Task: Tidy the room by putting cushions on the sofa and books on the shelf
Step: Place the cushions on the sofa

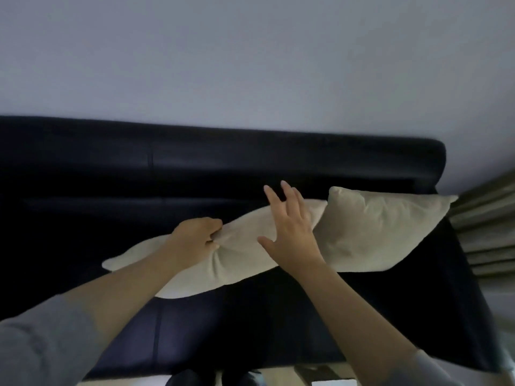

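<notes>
The near cushion (239, 257) is stretching slantwise above the seat of the black sofa (250, 160), directly under both hands. Its left corner is sitting lower and nearer the camera, and its right end is meeting the far cushion (376, 229). Whether its underside is bearing on the seat cannot be told.

The left hand (195, 240) is gripping the near cushion at its upper edge, left of its middle. The fingers are curling tightly into a bunch of fabric. The right hand (292, 232) is lying wide and flat over the cushion's right half. Its fingers are straight and spread and are pointing toward the backrest, with the fingertips reaching past the cushion's top edge. It is holding nothing, and firm contact between palm and cushion cannot be confirmed.

The near cushion is showing as beige, soft and plump, with pointed corners, and creases are radiating from the left hand's grip. The far cushion, matching in colour and fabric, is standing propped at the right end of the sofa, and its surface is showing smooth.

A grey sleeve (36, 352) is covering the left upper arm. A pale wall (250, 57) is rising behind the sofa, and a pleated curtain (487, 227) is hanging at the right edge.
</notes>
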### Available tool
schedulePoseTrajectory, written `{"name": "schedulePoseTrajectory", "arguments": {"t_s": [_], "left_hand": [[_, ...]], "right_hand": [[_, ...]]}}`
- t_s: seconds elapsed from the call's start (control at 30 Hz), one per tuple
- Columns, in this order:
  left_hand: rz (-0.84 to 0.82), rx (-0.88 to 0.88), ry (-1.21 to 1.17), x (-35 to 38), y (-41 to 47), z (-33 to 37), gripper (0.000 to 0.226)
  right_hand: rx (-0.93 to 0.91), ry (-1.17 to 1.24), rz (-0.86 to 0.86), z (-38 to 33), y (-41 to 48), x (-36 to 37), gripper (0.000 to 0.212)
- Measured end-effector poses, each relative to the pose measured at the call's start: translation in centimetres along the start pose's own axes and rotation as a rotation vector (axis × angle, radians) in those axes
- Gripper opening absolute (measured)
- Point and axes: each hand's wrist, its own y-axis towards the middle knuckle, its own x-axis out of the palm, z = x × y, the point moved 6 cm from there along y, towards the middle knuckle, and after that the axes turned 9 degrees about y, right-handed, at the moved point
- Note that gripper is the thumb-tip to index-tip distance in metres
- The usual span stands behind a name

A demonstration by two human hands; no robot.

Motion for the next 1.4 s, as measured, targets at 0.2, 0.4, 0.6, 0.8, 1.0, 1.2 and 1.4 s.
{"name": "schedulePoseTrajectory", "arguments": {"t_s": [0.2, 0.4, 0.6, 0.8, 1.0, 1.2, 1.4], "left_hand": [[-0.150, 0.195, 0.078, 2.0, 1.3, 1.4, 0.014], [-0.170, 0.167, 0.052, 2.5, 2.0, -0.3, 0.015], [-0.157, 0.139, -0.008, 3.0, 4.2, -1.1, 0.009], [-0.206, 0.131, -0.060, 5.8, 7.1, 0.0, 0.010], [-0.235, 0.085, -0.043, 8.5, 10.0, 0.2, 0.012], [-0.207, -0.037, 0.026, 11.2, 13.2, -0.8, 0.025], [-0.337, -0.083, 0.116, 13.4, 13.5, -1.1, 0.057]], "right_hand": [[0.066, -0.313, -0.465, 4.4, 0.7, 4.9, 0.043], [0.027, -0.211, -0.364, 5.2, 2.0, 5.7, 0.023], [0.070, -0.116, -0.453, 7.0, 2.9, 7.2, 0.059], [0.070, -0.212, -0.466, 10.0, 5.0, 8.6, 0.027], [0.108, -0.207, -0.430, 13.3, 6.6, 9.7, 0.026], [0.239, -0.202, -0.384, 17.0, 9.4, 11.3, 0.025], [0.327, -0.037, -0.446, 18.3, 8.9, 13.1, 0.051]]}}
